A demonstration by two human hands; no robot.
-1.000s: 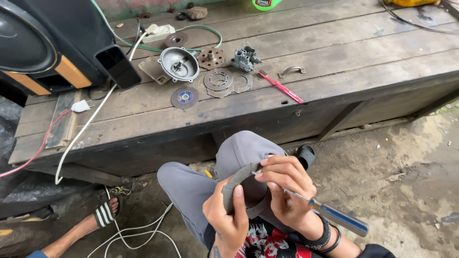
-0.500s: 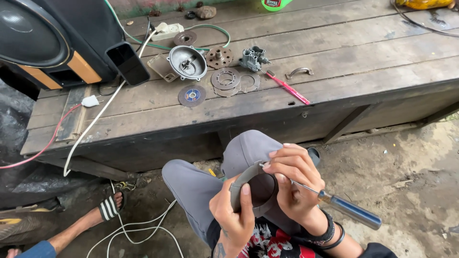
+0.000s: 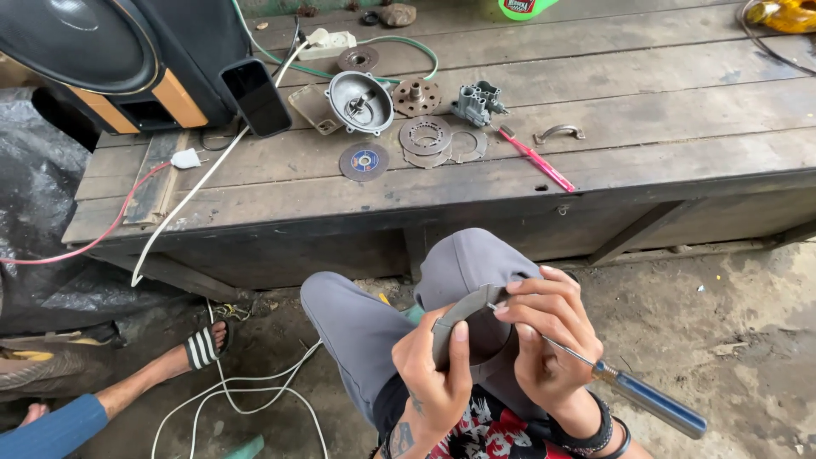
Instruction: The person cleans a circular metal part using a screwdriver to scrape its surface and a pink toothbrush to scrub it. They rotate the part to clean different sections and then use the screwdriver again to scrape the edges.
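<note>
We sit low in front of the desk (image 3: 595, 183), knees up, and both our hands meet over the lap at six o'clock in the head view. Our left hand (image 3: 433, 370) has its fingers clamped on a thin grey plate (image 3: 463, 313), thumb pressed flat along its near face, the other fingers hidden behind it. Our right hand (image 3: 544, 340) has its fingers closed on the shaft of a screwdriver (image 3: 646, 399), pinching the metal close to the tip while the blue handle trails out toward four o'clock. The tip touches the plate's upper edge

We judge the plate to be light, stiff sheet metal, likely smooth and a little slippery, with thin edges that could bite; it is best held as it is now, by the flat faces near one rim, so it does not twist under the tool. The screwdriver is rigid and handle-heavy, so a choked grip near the tip gives fine control but little force

On the desk at twelve o'clock lie a round metal cover (image 3: 361, 102), flat rings (image 3: 425, 136), a small disc (image 3: 365, 161), a grey cast part (image 3: 476, 104) and a red tool (image 3: 540, 161). A phone (image 3: 257, 98) leans on a speaker (image 3: 127, 51) at eleven o'clock, with white cable (image 3: 195, 191) trailing off the edge. At eight o'clock another person's sandalled foot (image 3: 200, 347) rests on the ground, well apart from us
</note>
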